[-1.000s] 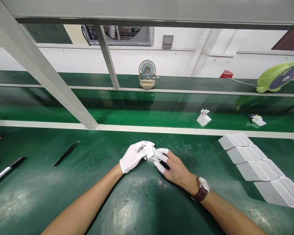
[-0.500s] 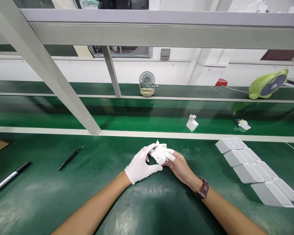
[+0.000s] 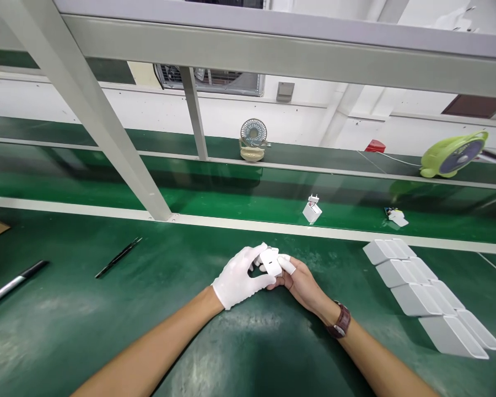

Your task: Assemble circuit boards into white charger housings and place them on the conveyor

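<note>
A small white plug-in charger [image 3: 270, 262] with a dark slot in its face is held between my two hands above the green worktable [image 3: 248, 353]. My left hand [image 3: 242, 277], in a white glove, grips it from the left with thumb and fingers curled round its edge. From the right, my right hand [image 3: 300, 278] pinches it; white finger covers are on some fingertips, and a brown-strapped watch sits on that wrist. The charger's underside is hidden by my fingers.
White open boxes [image 3: 421, 284] stand in rows at the right. Beyond the metal rail, the green conveyor belt [image 3: 231, 201] carries another white charger [image 3: 312, 212] and a white part with wires [image 3: 395, 216]. Black tweezers [image 3: 118, 257] and a silver-black rod [image 3: 14, 285] lie left. A slanted post [image 3: 107, 127] rises there.
The charger has turned in my hands, and its pin-like projection no longer shows. The pieces on the conveyor have shifted left. My view has tilted slightly.
</note>
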Available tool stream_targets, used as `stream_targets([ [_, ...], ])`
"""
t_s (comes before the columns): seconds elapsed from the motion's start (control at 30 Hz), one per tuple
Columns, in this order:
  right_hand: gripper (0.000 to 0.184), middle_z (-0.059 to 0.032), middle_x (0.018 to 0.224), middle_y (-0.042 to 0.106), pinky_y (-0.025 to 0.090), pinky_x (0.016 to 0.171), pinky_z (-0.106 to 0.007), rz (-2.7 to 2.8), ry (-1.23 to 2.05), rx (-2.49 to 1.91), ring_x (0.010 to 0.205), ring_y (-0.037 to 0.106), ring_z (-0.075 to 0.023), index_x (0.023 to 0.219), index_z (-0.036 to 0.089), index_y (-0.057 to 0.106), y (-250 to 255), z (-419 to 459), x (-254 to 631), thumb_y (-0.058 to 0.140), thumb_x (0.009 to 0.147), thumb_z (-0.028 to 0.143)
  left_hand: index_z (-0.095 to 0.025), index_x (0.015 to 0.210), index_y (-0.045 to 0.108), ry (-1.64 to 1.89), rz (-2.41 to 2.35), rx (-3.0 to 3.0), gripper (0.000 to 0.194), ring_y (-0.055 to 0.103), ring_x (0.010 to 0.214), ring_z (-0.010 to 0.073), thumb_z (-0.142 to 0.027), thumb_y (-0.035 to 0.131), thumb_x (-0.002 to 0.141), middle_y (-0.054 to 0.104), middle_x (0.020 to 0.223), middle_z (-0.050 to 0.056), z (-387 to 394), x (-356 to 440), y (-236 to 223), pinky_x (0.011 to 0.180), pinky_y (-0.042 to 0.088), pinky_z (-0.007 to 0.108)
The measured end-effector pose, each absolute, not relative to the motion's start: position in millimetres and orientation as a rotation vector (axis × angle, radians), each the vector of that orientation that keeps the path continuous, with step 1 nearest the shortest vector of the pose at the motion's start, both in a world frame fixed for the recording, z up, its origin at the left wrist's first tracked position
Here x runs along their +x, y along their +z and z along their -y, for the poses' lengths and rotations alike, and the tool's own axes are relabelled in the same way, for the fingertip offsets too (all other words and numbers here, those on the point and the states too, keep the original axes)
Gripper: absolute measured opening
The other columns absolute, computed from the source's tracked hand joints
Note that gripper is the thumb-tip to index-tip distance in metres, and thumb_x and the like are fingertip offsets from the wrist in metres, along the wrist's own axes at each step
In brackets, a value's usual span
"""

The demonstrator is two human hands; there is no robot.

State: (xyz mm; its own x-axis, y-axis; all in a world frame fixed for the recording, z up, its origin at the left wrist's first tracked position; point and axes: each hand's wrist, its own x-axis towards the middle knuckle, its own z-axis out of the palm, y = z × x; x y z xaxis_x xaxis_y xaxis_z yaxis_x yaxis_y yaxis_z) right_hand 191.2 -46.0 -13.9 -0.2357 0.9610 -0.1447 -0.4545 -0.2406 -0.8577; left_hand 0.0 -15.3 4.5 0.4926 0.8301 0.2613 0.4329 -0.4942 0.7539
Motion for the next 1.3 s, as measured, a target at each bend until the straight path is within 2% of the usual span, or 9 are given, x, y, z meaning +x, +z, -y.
stream_targets([
  [0.2,0.033,-0.0062,0.100,0.073,0.060,0.082,-0.042,1.062,1.537,-0.907,0.085,0.071,-0.0211,0.116,0.020,0.065,-23,46,191,0.064,0.093,0.043,-0.031,0.132,0.060,0.794,-1.071,2.079,0.043,0.058,0.077,0.0144,-0.037,0.064,0.089,0.064,0.095,0.000,12,-2,14,0.075,0.051,0.028],
  [0.27,0.034,-0.0077,0.110,0.072,0.059,0.086,-0.041,1.202,1.345,-0.956,0.094,0.071,-0.0222,0.122,0.022,0.063,-26,45,195,0.061,0.094,0.042,-0.029,0.129,0.061,0.775,-1.110,2.051,0.045,0.058,0.074,0.0140,-0.038,0.068,0.086,0.065,0.095,0.000,10,-1,14,0.072,0.050,0.028],
  [0.37,0.034,-0.0093,0.128,0.065,0.056,0.097,-0.040,1.511,0.878,-1.023,0.112,0.065,-0.0231,0.129,0.025,0.060,-25,45,204,0.058,0.096,0.034,-0.028,0.131,0.059,0.758,-1.110,2.041,0.052,0.061,0.081,0.0156,-0.040,0.072,0.082,0.066,0.101,0.000,8,0,13,0.077,0.052,0.029],
  [0.43,0.037,-0.0097,0.135,0.061,0.051,0.104,-0.040,1.740,0.603,-1.019,0.121,0.060,-0.0232,0.133,0.026,0.058,-22,47,208,0.057,0.097,0.027,-0.026,0.121,0.064,0.722,-1.123,2.081,0.043,0.061,0.080,0.0163,-0.041,0.071,0.081,0.065,0.093,0.000,6,0,13,0.075,0.052,0.030],
  [0.53,0.042,-0.0111,0.140,0.057,0.047,0.110,-0.039,1.999,0.409,-0.968,0.130,0.054,-0.0224,0.139,0.024,0.052,-17,50,210,0.056,0.097,0.021,-0.022,0.095,0.069,0.656,-1.168,2.123,0.026,0.060,0.074,0.0166,-0.044,0.070,0.081,0.061,0.082,0.000,4,-1,12,0.068,0.051,0.030],
  [0.7,0.041,-0.0144,0.135,0.060,0.050,0.108,-0.041,2.018,0.242,-1.048,0.129,0.056,-0.0236,0.140,0.018,0.049,-19,46,214,0.050,0.099,0.022,-0.024,0.100,0.069,0.645,-1.098,1.947,0.025,0.067,0.089,0.0195,-0.039,0.072,0.080,0.070,0.099,0.002,0,-2,14,0.079,0.054,0.031],
  [0.9,0.038,-0.0142,0.126,0.064,0.050,0.106,-0.050,2.021,0.184,-1.199,0.123,0.059,-0.0276,0.136,0.019,0.053,-34,38,219,0.046,0.099,0.018,-0.020,0.100,0.069,0.776,-1.320,1.815,0.035,0.068,0.090,0.0238,-0.044,0.076,0.075,0.073,0.098,0.004,-13,-8,17,0.082,0.054,0.036],
  [1.1,0.027,-0.0118,0.118,0.066,0.051,0.102,-0.050,2.105,0.098,-1.124,0.120,0.057,-0.0287,0.120,0.019,0.062,-42,38,214,0.049,0.097,0.016,-0.017,0.093,0.071,1.007,-1.727,1.709,0.037,0.066,0.088,0.0275,-0.049,0.074,0.076,0.072,0.088,0.006,-64,-30,27,0.085,0.049,0.041],
  [1.3,0.022,-0.0118,0.115,0.065,0.050,0.101,-0.049,2.094,0.104,-1.135,0.117,0.058,-0.0282,0.110,0.019,0.065,-44,39,212,0.048,0.096,0.014,-0.017,0.075,0.068,1.129,-1.928,1.595,0.024,0.064,0.085,0.0297,-0.040,0.073,0.076,0.066,0.072,0.005,-123,-55,38,0.087,0.046,0.046],
])
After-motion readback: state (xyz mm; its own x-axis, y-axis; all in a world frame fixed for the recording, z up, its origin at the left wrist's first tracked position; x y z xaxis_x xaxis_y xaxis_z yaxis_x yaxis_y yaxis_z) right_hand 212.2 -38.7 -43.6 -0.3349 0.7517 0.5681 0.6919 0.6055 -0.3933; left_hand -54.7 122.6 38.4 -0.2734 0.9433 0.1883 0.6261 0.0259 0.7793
